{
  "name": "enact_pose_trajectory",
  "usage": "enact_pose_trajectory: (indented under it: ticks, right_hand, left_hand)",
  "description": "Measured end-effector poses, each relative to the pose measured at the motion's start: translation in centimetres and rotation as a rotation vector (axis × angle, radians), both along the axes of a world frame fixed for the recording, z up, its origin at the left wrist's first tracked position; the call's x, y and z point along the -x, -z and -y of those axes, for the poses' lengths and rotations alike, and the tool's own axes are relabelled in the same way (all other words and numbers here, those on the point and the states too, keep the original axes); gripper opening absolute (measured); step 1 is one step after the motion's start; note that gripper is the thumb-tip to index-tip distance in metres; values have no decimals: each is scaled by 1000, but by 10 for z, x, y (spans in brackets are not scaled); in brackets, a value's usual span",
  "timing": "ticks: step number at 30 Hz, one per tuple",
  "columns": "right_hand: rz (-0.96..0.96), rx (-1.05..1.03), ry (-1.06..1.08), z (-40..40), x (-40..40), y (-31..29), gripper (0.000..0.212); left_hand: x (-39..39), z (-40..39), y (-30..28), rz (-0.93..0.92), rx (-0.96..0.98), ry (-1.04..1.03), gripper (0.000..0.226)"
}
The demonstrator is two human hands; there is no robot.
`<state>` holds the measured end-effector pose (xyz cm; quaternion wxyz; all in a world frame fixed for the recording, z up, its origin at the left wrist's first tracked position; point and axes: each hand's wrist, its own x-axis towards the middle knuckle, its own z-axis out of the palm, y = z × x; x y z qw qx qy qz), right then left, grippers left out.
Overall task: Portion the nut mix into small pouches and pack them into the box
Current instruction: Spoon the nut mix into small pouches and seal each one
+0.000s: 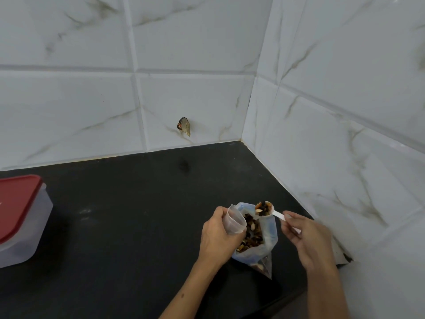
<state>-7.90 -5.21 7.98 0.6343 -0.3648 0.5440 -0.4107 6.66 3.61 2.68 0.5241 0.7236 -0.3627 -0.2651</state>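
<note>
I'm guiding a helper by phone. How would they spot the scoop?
Look at the black countertop near the tiled corner, where the open bag of nut mix stands. Above its mouth the right hand pinches a small white scoop, heaped with nuts.

Box (21, 217) far left on counter (138, 215); nut bag (257, 236) right, spoon (266, 209) above its mouth.

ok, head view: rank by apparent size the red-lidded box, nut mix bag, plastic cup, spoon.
1. red-lidded box, partly cut off at the frame edge, still largest
2. nut mix bag
3. plastic cup, partly covered by the left hand
4. spoon, handle partly hidden in the right hand
</note>
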Motion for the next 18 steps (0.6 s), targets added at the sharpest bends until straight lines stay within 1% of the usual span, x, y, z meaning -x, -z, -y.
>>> enact_pose_trajectory:
  ticks: [4, 7, 10, 15, 18]
  right_hand:
    - [23, 81, -84, -10, -3, -24, 11]
    - [-23, 153, -137, -18, -10, -29, 12]
    - [-137, 268, -200, -25, -15, -29, 15]
    - [-427, 527, -378, -35, -18, -37, 28]
    - [-552, 583, -445, -38, -19, -40, 23]
  left_hand:
    - [3, 7, -8, 24, -7, 4, 23]
    - [4, 12, -15, 9, 15, 10, 24]
    - [3, 15, -17, -12, 39, 9, 29]
    - [0, 17, -15, -25, 76, 5, 29]
    - [-1, 16, -13, -47, 92, 10, 30]
